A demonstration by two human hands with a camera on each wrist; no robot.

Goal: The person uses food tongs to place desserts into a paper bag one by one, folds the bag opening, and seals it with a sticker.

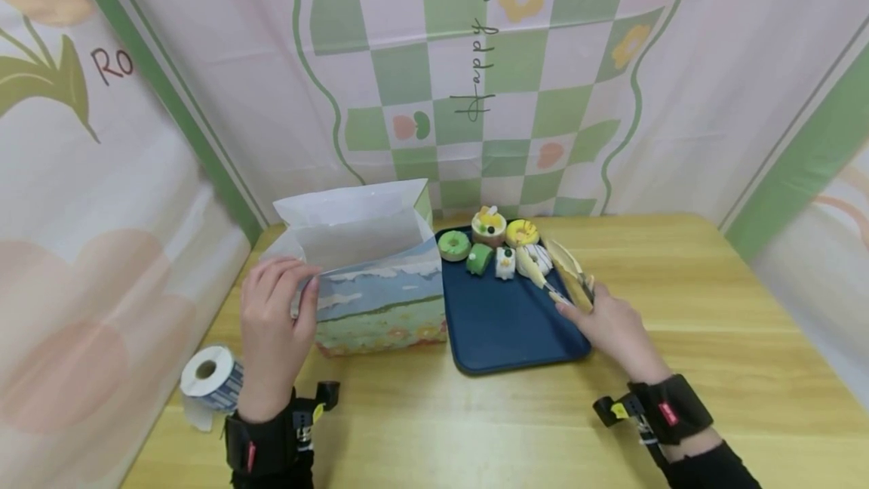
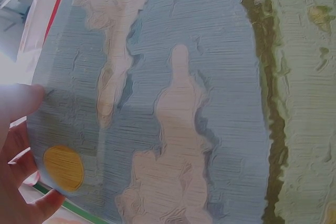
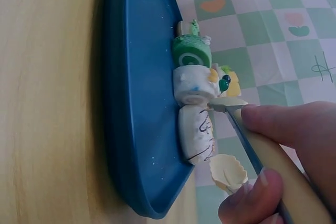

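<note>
My left hand [image 1: 274,323] pinches the upper left edge of an open paper bag [image 1: 380,300] printed with sky and flowers. That bag's blue face fills most of the left wrist view. In my right hand [image 1: 619,330] is a pair of cream tongs [image 3: 283,177], its tips spread around the white striped donut [image 1: 541,258] without clearly gripping it. Beside that donut on the blue tray [image 1: 509,330] sit a white roll cake [image 1: 505,262] and a green roll cake [image 1: 478,259]. Behind them are a green donut [image 1: 453,245], a fruit-topped cake [image 1: 488,226] and a yellow donut [image 1: 522,232].
A roll of labels [image 1: 212,377] stands at the left side of the wooden table [image 1: 421,429], near my left wrist. Close behind the bag and tray hangs a checkered curtain [image 1: 400,74]. The bag stands against the tray's left side.
</note>
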